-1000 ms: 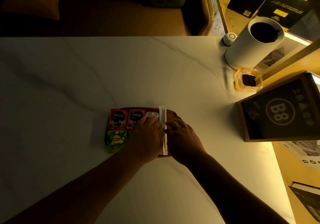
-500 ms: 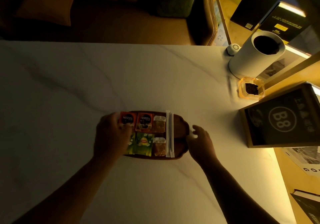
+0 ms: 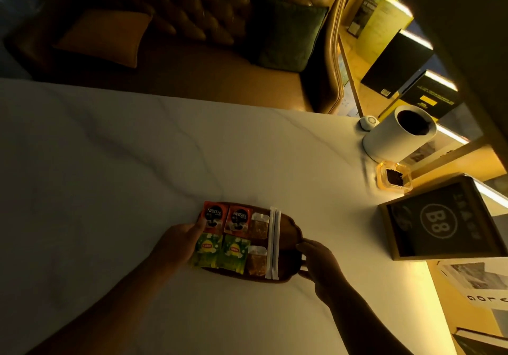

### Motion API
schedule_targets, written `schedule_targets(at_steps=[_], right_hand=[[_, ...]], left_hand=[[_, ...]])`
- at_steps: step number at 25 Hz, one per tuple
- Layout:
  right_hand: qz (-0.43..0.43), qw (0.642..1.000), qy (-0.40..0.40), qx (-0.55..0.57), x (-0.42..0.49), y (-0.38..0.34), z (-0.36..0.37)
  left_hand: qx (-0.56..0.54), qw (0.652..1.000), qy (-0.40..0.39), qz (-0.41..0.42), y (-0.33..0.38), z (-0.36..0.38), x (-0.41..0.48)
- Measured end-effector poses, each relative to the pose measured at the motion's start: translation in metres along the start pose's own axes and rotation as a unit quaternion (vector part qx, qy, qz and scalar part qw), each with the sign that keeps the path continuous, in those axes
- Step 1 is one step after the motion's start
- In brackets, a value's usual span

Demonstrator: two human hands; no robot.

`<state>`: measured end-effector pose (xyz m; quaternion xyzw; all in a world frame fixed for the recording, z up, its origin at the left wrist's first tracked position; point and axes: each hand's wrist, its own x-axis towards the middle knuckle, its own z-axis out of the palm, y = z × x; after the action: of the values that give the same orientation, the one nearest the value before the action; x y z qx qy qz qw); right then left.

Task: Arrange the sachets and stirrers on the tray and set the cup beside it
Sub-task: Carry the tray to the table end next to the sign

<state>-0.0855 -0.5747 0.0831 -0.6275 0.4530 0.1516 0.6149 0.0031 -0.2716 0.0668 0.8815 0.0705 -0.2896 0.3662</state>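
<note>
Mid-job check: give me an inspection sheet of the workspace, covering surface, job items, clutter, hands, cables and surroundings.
Surface: pale marble table, mostly bare.
Job's things: dark tray holds two Nescafe sachets, two Lipton sachets, two clear packets and two wrapped stirrers in neat rows. No cup seen beside the tray.
Clutter: white cylinder, small white round device, amber glass dish and B8 sign, all at the right edge.
Hands: left hand at the tray's left edge; right hand at its right edge; grip not clear.
Cables: nothing seen.
Surroundings: leather sofa with cushions; lit shelf of books.
</note>
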Motion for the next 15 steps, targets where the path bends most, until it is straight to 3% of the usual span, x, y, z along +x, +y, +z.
schedule_targets(at_steps=[4, 10, 15], right_hand=[[-0.007, 1.0, -0.018, 0.018, -0.025, 0.017, 0.034], [-0.009, 0.999, -0.014, 0.048, -0.062, 0.03, 0.081], [-0.006, 0.996, 0.001, 0.09, -0.082, 0.045, 0.088]], left_hand=[[-0.046, 0.999, 0.014, 0.005, -0.034, -0.042, -0.024], [-0.088, 0.995, -0.042, 0.02, -0.062, -0.106, -0.049], [-0.01, 0.998, -0.058, 0.028, -0.063, -0.111, -0.048]])
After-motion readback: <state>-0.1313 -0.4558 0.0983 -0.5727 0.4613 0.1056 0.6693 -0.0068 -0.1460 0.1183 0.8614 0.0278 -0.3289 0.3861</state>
